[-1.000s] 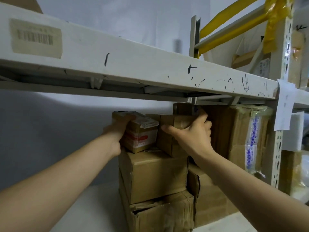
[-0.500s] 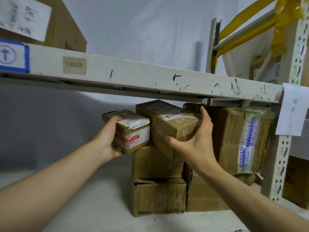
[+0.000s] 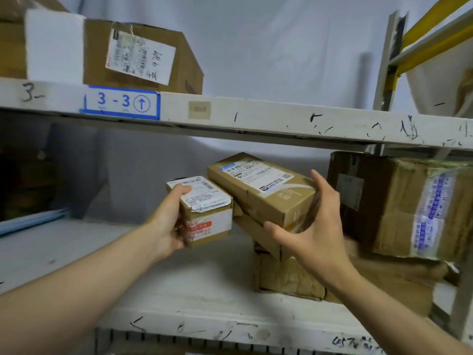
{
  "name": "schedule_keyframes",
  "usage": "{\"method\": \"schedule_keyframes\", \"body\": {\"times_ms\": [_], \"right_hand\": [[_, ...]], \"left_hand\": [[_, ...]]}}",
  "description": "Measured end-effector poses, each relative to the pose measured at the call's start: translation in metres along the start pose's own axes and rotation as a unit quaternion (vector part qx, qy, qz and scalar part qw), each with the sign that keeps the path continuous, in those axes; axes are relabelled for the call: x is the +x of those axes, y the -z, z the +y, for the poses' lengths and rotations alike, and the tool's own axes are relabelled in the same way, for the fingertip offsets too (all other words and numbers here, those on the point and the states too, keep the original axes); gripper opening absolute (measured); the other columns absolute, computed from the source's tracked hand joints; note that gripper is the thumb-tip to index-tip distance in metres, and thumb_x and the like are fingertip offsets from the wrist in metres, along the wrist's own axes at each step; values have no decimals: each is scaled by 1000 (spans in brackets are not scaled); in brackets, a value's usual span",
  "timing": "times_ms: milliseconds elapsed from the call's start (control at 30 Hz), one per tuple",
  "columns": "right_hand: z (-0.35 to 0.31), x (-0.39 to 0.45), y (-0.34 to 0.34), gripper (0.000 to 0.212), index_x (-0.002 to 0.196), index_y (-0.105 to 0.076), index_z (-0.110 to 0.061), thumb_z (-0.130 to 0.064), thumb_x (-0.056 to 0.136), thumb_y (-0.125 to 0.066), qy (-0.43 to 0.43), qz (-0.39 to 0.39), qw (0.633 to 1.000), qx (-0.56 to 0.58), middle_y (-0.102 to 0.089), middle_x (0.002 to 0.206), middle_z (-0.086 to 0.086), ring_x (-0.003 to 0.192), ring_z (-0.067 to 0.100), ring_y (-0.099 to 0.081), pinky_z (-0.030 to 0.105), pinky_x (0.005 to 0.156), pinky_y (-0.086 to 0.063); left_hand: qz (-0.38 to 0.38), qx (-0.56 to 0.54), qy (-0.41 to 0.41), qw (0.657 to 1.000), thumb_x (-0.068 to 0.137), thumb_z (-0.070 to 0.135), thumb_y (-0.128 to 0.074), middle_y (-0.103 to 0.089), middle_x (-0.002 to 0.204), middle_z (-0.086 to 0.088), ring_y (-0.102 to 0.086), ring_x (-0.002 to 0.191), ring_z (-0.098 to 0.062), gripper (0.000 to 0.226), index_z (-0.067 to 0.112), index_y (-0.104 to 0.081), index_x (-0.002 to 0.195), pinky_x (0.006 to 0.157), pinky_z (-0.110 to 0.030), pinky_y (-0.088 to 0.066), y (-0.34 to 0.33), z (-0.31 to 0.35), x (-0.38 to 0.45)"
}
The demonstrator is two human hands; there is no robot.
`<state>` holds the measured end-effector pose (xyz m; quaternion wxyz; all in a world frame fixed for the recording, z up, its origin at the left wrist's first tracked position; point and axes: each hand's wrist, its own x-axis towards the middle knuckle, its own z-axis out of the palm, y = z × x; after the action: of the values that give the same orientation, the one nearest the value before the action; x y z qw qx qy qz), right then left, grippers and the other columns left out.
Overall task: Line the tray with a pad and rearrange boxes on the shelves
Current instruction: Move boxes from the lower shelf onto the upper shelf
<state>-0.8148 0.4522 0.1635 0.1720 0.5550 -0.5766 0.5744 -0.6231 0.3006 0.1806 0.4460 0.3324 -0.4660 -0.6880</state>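
Observation:
My left hand point(image 3: 169, 221) grips a small cardboard box point(image 3: 207, 213) with a white label on top and red-printed tape on its front, held in the air above the lower shelf point(image 3: 179, 290). My right hand point(image 3: 314, 226) clasps a longer brown box point(image 3: 263, 190) with a white shipping label, tilted down toward me. Under it a second flat box point(image 3: 258, 233) shows, and I cannot tell whether my right hand holds that too. Both held boxes touch at their near corners. No tray or pad is in view.
A worn carton point(image 3: 286, 278) sits on the lower shelf under the held boxes. A big taped carton point(image 3: 409, 206) stands at the right on another box. The upper shelf beam point(image 3: 256, 119), marked 3-3, carries a labelled box point(image 3: 143, 55) and white foam point(image 3: 53, 44).
Both hands have pulled their boxes off the stack and out toward me. My view has risen and backed away, so the upper shelf and its box now show.

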Motion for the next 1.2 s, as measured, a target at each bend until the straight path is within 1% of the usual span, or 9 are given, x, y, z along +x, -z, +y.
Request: {"method": "schedule_keyframes", "body": {"times_ms": [233, 333, 433, 533, 667, 767, 900, 1133, 1200], "right_hand": [[-40, 2, -53, 100, 141, -36, -31, -47, 55, -83, 49, -29, 998, 23, -36, 129, -10, 121, -3, -40, 15, 103, -37], [-61, 0, -91, 95, 137, -39, -32, -52, 53, -81, 69, -47, 995, 47, -38, 127, -9, 121, 1, -43, 26, 104, -44], [-91, -2, -134, 90, 132, -38, -38, -52, 54, -81, 89, -71, 989, 89, -38, 127, -10, 120, -2, -43, 16, 99, -43], [-128, -2, -180, 88, 129, -36, -41, -55, 54, -79, 119, -95, 981, 117, -37, 126, -11, 119, -7, -42, 10, 94, -43], [-189, 3, -234, 86, 130, -38, -37, -59, 55, -75, 166, -101, 967, 164, -39, 127, -10, 118, -5, -43, 8, 91, -43], [-230, 13, -262, 87, 131, -42, -29, -55, 56, -77, 200, -67, 956, 204, -42, 128, -5, 119, -1, -44, 7, 94, -39], [-275, 35, -286, 86, 131, -43, -22, -46, 58, -81, 249, 2, 941, 231, -43, 127, 0, 120, 11, -46, 17, 100, -40], [-314, 95, -292, 88, 134, -41, -18, -46, 61, -83, 270, 137, 931, 206, -40, 128, -5, 123, 14, -43, 27, 103, -43], [-317, 115, -285, 90, 135, -39, -19, -49, 62, -82, 249, 170, 935, 188, -39, 130, -4, 123, 12, -42, 19, 99, -43]], "left_hand": [[42, -26, -13, 999, 92, 44, -58, -74, 67, -4, -67, 74, -23, 26, 19, -68, 90, 61, -36, -51, 70, 13, -20], [71, -30, -26, 997, 93, 45, -57, -74, 84, -9, -68, 78, -25, 27, 20, -68, 93, 62, -37, -52, 116, 22, -28], [113, -39, -50, 992, 92, 48, -58, -75, 90, -10, -69, 83, -27, 29, 21, -68, 98, 64, -37, -53, 170, 33, -37], [163, -50, -87, 981, 91, 50, -57, -77, 76, -6, -69, 80, -25, 30, 23, -69, 99, 69, -39, -55, 221, 53, -50], [221, -52, -159, 961, 92, 53, -54, -79, 81, -3, -71, 85, -25, 34, 26, -71, 105, 91, -48, -54, 289, 91, -72], [224, -72, -205, 950, 91, 55, -52, -79, 98, -4, -72, 95, -28, 39, 29, -71, 112, 89, -49, -56, 323, 126, -86], [187, -98, -255, 944, 90, 54, -52, -79, 98, -2, -72, 92, -23, 38, 31, -72, 112, 75, -40, -56, 344, 178, -95], [90, -68, -310, 944, 90, 53, -54, -79, 100, -1, -73, 99, -25, 35, 33, -71, 113, 91, -49, -53, 320, 249, -81], [66, -47, -313, 946, 90, 53, -54, -79, 94, 0, -72, 98, -25, 32, 33, -73, 106, 91, -50, -53, 304, 261, -72]]}}
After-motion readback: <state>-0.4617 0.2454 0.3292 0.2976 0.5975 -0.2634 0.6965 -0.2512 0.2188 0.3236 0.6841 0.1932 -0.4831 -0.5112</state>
